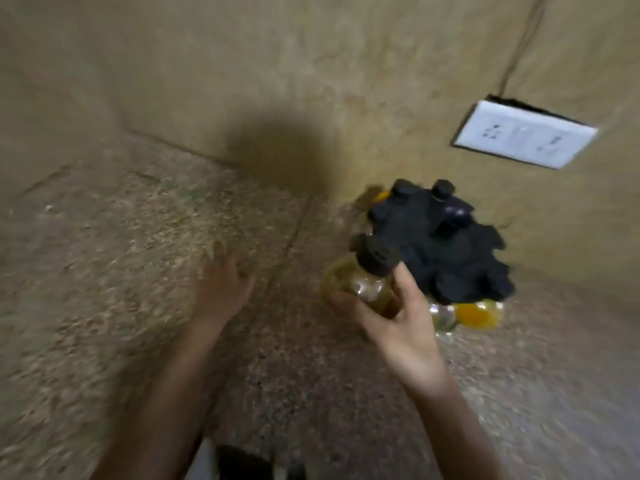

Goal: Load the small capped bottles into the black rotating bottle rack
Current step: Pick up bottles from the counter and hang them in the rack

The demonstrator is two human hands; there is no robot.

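The black rotating rack (pixel 446 247) stands on the speckled stone surface against the right wall. Several black-capped bottles sit in it; an orange-filled one (pixel 479 315) shows under its near edge. My right hand (pixel 394 317) grips a small clear bottle with a black cap (pixel 367 280), tilted, just left of the rack's near side. My left hand (pixel 221 285) hovers over the stone surface to the left, fingers spread and holding nothing. The view is blurred by motion.
A white socket plate (pixel 524 135) is set in the right wall, with a cable running up from it. The walls meet in a corner behind the rack. A dark object (pixel 242 462) shows at the bottom edge.
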